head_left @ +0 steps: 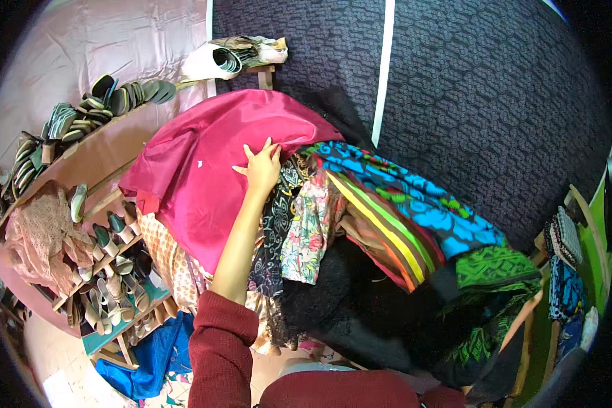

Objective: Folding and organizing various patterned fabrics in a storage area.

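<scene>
Taking the left hand (262, 163) as the centre of the clock, a row of shoes (119, 100) runs along a ledge at about 10 o'clock. A beige lacy cloth (39, 231) is draped towards 8 to 9 o'clock, with heeled shoes (115, 289) racked near 8.

The glossy pink cloth (214, 139) spreads mostly towards 9 o'clock, over the left part of a heap of fabrics, and the left hand rests on it near its right edge. The left grip has its fingers fanned wide; I cannot tell whether its thumb and forefinger also pinch the edge. The step in hand looks like arranging or steadying this cloth by 1 hand.

Below the hand, at 6 o'clock, hangs a black-and-white patterned cloth (277, 231), with a floral cloth (309, 234) beside it at 5. A striped cloth (398, 234) slants towards 4, just under a blue-patterned cloth (408, 194). Black cloth (360, 306) lies lower, around 5 o'clock.

The right hand is not in view, so its grip cannot be told. The next move would seem to call for a firm hold on the pink cloth's edge, leaving the neighbouring fabrics undisturbed.
</scene>
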`<state>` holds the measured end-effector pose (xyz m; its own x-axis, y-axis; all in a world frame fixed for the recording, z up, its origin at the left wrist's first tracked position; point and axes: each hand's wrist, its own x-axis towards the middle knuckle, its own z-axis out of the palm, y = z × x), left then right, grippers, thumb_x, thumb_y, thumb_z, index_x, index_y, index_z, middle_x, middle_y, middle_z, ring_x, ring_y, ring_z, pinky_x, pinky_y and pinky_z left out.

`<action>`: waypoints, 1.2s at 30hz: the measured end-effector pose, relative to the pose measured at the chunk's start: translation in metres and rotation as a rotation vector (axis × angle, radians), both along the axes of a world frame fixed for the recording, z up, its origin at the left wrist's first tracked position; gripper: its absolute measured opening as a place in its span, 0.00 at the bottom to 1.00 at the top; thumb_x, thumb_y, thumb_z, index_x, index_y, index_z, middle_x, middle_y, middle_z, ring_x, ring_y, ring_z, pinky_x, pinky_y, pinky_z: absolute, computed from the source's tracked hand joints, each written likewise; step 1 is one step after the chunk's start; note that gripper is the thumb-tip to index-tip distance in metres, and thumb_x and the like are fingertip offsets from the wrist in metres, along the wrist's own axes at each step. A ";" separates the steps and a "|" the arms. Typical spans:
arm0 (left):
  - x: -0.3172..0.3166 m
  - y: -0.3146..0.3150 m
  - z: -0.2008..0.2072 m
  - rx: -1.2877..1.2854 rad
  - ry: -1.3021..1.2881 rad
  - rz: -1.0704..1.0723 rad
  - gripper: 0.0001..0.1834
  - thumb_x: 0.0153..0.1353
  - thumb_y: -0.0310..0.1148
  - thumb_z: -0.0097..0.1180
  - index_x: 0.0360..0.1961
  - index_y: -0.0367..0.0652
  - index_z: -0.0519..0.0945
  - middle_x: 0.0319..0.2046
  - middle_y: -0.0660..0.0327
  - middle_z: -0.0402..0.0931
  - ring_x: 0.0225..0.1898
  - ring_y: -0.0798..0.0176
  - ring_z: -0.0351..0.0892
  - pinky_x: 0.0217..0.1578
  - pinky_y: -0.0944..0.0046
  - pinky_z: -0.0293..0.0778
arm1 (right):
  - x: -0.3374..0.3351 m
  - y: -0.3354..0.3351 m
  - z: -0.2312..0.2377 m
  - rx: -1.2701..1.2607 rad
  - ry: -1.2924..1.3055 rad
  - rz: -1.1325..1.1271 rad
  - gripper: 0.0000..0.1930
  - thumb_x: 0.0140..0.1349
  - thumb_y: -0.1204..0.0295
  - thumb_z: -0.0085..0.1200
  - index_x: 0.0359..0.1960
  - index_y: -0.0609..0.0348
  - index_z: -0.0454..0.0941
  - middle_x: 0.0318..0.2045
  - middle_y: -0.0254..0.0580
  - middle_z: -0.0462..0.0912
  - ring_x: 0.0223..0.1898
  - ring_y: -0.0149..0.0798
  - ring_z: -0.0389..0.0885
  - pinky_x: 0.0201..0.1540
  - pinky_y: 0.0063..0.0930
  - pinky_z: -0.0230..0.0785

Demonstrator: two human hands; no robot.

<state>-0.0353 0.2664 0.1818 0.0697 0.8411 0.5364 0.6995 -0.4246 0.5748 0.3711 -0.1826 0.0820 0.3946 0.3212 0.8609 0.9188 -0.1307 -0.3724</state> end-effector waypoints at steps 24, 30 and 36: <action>0.033 -0.042 -0.037 0.049 0.359 0.166 0.53 0.37 0.45 0.67 0.64 0.45 0.51 0.66 0.52 0.41 0.65 0.35 0.37 0.52 0.21 0.35 | -0.187 0.324 0.088 -0.754 0.051 0.417 0.28 0.39 0.78 0.50 0.46 0.39 0.77 0.38 0.53 0.78 0.42 0.51 0.77 0.45 0.35 0.70; 0.039 -0.009 -0.060 0.163 0.396 0.303 0.44 0.44 0.24 0.53 0.64 0.46 0.49 0.66 0.51 0.37 0.64 0.34 0.35 0.52 0.22 0.37 | -0.046 0.170 0.114 -0.376 -0.011 -0.100 0.10 0.38 0.75 0.46 0.23 0.57 0.79 0.25 0.50 0.78 0.30 0.52 0.77 0.32 0.40 0.68; 0.052 -0.002 -0.058 0.149 0.431 0.305 0.47 0.45 0.32 0.58 0.65 0.45 0.45 0.66 0.50 0.33 0.64 0.33 0.32 0.51 0.21 0.36 | 0.066 -0.020 0.040 -0.349 -0.070 -0.293 0.10 0.34 0.84 0.47 0.22 0.62 0.75 0.25 0.50 0.75 0.32 0.52 0.73 0.35 0.40 0.64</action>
<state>0.0162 0.2642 0.1239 0.0749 0.7744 0.6283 0.9624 -0.2211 0.1577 0.4376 -0.2024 0.1216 0.4568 0.4803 0.7488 0.8457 -0.4956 -0.1979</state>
